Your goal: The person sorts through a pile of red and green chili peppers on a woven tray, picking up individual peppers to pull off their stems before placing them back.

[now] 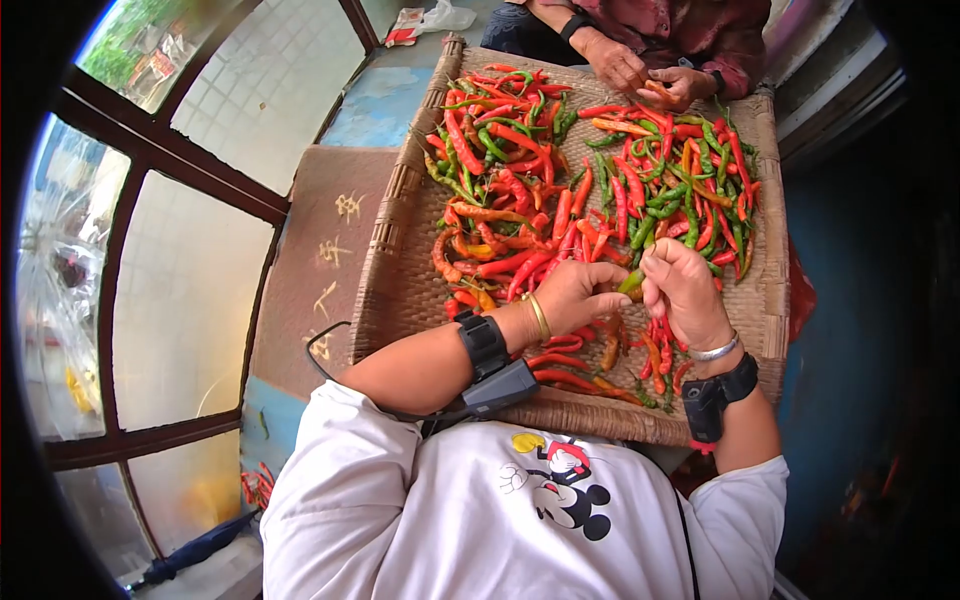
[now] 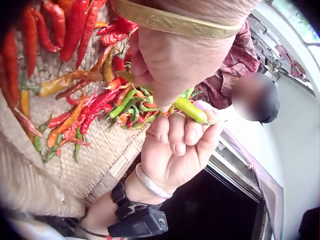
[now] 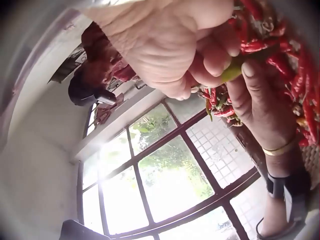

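A yellow-green chili pepper (image 1: 631, 283) is held between my two hands above the near part of a woven tray (image 1: 398, 235). My left hand (image 1: 572, 297), with a gold bangle, pinches its body between thumb and fingers. At the pepper's other end, my right hand (image 1: 688, 292), with a silver bangle, has its fingers curled in a pinch. In the left wrist view the green end of the chili pepper (image 2: 191, 110) shows at the right fingertips. The right wrist view shows the chili pepper (image 3: 232, 71) bridging both hands. Red and orange chilies (image 1: 655, 350) lie below the hands.
A big heap of red and green chilies (image 1: 510, 150) covers the tray's left side, another heap (image 1: 690, 170) its right. Across the tray, another person's hands (image 1: 640, 78) hold a chili. Framed windows (image 1: 190, 290) stand on the left, beside a brown board (image 1: 320, 250) with painted characters.
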